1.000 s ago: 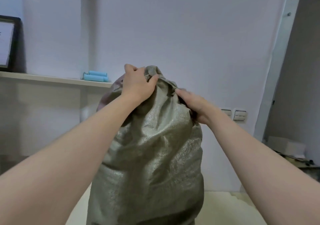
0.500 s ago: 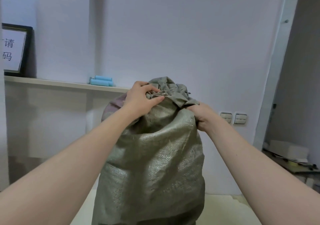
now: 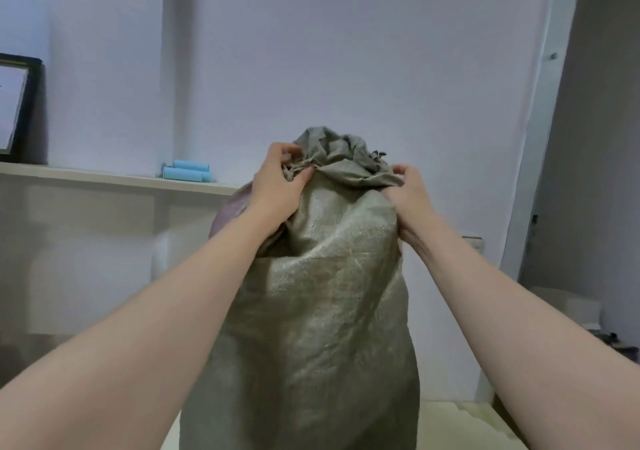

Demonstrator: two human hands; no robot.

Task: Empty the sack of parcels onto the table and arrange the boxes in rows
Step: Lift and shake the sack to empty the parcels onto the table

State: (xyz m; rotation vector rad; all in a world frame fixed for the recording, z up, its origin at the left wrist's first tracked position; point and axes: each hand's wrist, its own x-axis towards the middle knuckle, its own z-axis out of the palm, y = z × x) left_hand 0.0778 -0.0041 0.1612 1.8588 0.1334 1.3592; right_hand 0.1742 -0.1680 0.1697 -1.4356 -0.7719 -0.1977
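Note:
A tall grey-green woven sack (image 3: 318,311) stands upright and bulging on the pale table (image 3: 467,422) right in front of me. Its mouth is bunched into a gathered neck at the top. My left hand (image 3: 277,186) grips the left side of that neck, fingers curled into the folds near a thin string. On the right side my right hand (image 3: 407,193) clutches the bunched cloth just under the neck. The parcels inside are hidden by the sack.
A shelf (image 3: 114,179) runs along the left wall behind the sack, bearing two light-blue rolls (image 3: 187,171) and a black-framed sign (image 3: 17,107). A wall switch (image 3: 472,242) and a doorway lie to the right, with a low box (image 3: 561,304) beyond.
Both hands have shifted along the sack's neck: the left now pinches the folds by the string, and the right has moved outward to the right edge of the bunch.

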